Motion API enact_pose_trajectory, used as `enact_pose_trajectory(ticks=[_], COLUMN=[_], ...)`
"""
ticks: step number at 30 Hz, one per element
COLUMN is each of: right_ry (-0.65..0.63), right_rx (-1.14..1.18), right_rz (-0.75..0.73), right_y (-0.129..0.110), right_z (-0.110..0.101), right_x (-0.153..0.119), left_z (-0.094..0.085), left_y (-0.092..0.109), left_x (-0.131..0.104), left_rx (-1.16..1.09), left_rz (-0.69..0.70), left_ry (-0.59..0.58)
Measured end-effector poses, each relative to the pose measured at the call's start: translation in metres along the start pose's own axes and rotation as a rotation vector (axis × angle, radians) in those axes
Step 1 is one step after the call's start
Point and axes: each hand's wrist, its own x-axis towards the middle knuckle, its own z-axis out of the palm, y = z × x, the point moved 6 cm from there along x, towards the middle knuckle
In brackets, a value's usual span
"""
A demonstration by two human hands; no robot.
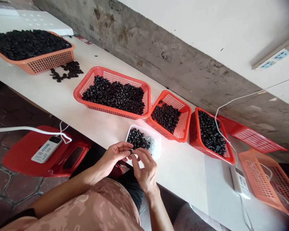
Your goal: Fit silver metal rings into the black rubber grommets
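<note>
My left hand (112,158) and my right hand (145,171) meet fingertip to fingertip over the table's front edge. Pinched between them is a small black part (131,152), mostly covered by the fingers, so its exact shape is hard to see. Right behind the fingers stands a white plastic tray (158,140). Black ring-like parts (136,137) fill its left side, and tiny silvery pieces (152,142) lie on its right.
Red baskets of black parts line the table: a large one (91,72), a smaller one (183,112) and another (194,134). An orange basket (50,62) is heaped at far left, loose parts (72,69) beside it. A red stool (21,154) holds a power strip (47,149).
</note>
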Motion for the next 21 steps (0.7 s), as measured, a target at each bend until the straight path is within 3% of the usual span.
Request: enact_pose_trajectory(ticks=[3, 5, 9, 13, 18, 21], right_ry=[0.019, -0.029, -0.135, -0.092, -0.529, -0.625], right_rx=[-0.412, -0.536, -0.421, -0.411, -0.732, -0.774], right_rz=[-0.275, -0.281, -0.108, 0.180, 0.420, 0.436], right_y=[-0.026, -0.031, -0.017, 0.032, 0.081, 0.087], right_z=[0.007, 0.012, 0.003, -0.029, -0.021, -0.011], right_x=[-0.012, -0.017, -0.010, 0.013, 0.034, 0.040], left_z=[-0.008, -0.012, -0.012, -0.005, -0.001, -0.003], left_y=[-0.005, -0.007, -0.006, -0.001, 0.002, 0.001], left_x=[0.001, 0.002, 0.002, 0.000, -0.002, -0.003], left_rx=[0.016, 0.029, 0.061, 0.061, 0.035, 0.032], left_rz=[-0.014, -0.014, -0.013, -0.043, -0.070, -0.069], left_ry=[0.023, 0.029, 0.011, -0.007, -0.022, -0.034])
